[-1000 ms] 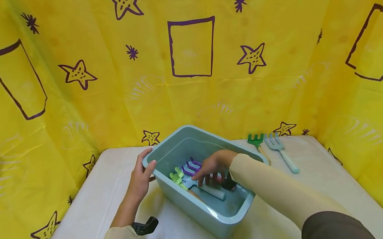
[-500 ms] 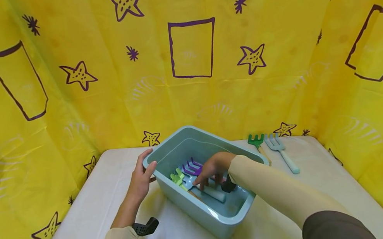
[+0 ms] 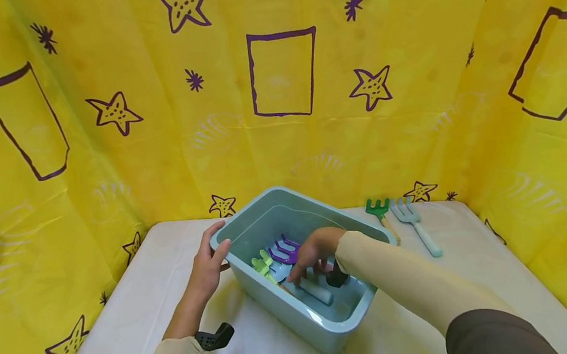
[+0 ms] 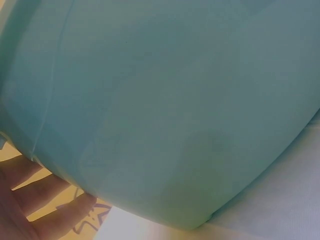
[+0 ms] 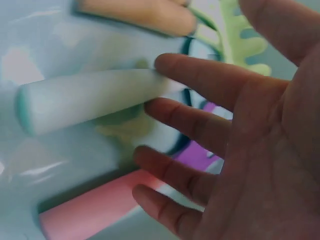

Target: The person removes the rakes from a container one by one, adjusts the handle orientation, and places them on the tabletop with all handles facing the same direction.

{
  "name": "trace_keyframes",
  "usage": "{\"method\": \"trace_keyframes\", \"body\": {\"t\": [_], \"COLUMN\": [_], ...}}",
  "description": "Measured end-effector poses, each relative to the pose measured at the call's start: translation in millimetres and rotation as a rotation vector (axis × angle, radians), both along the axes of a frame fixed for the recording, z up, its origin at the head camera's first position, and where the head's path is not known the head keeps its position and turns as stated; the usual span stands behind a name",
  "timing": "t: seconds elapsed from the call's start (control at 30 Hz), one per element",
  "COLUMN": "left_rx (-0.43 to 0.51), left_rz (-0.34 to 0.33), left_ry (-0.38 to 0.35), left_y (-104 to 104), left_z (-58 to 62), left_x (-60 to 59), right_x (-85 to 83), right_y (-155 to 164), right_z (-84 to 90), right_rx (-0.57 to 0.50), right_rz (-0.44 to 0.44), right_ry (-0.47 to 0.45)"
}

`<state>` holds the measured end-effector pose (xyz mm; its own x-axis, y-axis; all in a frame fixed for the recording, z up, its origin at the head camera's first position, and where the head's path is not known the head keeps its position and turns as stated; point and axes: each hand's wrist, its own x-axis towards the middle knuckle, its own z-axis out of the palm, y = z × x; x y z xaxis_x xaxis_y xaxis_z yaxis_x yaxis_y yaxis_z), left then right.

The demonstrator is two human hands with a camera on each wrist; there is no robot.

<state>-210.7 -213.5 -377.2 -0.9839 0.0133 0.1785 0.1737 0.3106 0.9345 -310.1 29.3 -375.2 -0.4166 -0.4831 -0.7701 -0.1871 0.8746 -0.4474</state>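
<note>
Right hand [image 3: 316, 250]: drifts slightly lower in bin [image 3: 352, 314] since a second ago; fingers spread, releasing, touching pale handle [image 5: 90, 105]
Left hand [image 3: 208, 264]: unmoved, gripping bin rim

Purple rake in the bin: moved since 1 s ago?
No. The purple rake sits at the same spot against the bin rim.

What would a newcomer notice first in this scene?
The teal bin at the table's centre, with the right hand reaching inside over toy garden tools: a purple rake and a pale-handled tool. The left hand holds the bin's near-left rim. Behind everything hangs a bright yellow star-printed backdrop.
</note>
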Motion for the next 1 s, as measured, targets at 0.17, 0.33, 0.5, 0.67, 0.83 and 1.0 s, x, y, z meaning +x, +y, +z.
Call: {"method": "trace_keyframes", "body": {"t": [0.17,0.33,0.5,0.67,0.83,1.0], "left_rx": [0.014,0.019,0.006,0.005,-0.004,-0.002], "left_rz": [-0.001,0.014,0.013,0.02,0.019,0.013], "left_ry": [0.002,0.022,0.04,0.046,0.032,0.03], "left_y": [-4,-12,-13,-12,-13,-13], "left_z": [-9.7,-29.4,-35.2,-33.5,-33.9,-35.1], "left_x": [-7.2,-17.9,-21.6,-22.1,-22.5,-22.5], "right_x": [0.9,5.0,4.1,-1.9,-8.5,-8.8], "right_y": [-1,-3,1,7,8,6], "right_z": [0.6,-0.3,3.2,11.0,10.8,9.3], "right_rx": [0.004,0.049,0.045,-0.066,-0.156,-0.205], "right_rz": [-0.008,-0.023,-0.048,-0.231,-0.137,-0.107], "right_ry": [0.008,0.038,0.037,-0.09,-0.203,-0.215]}}
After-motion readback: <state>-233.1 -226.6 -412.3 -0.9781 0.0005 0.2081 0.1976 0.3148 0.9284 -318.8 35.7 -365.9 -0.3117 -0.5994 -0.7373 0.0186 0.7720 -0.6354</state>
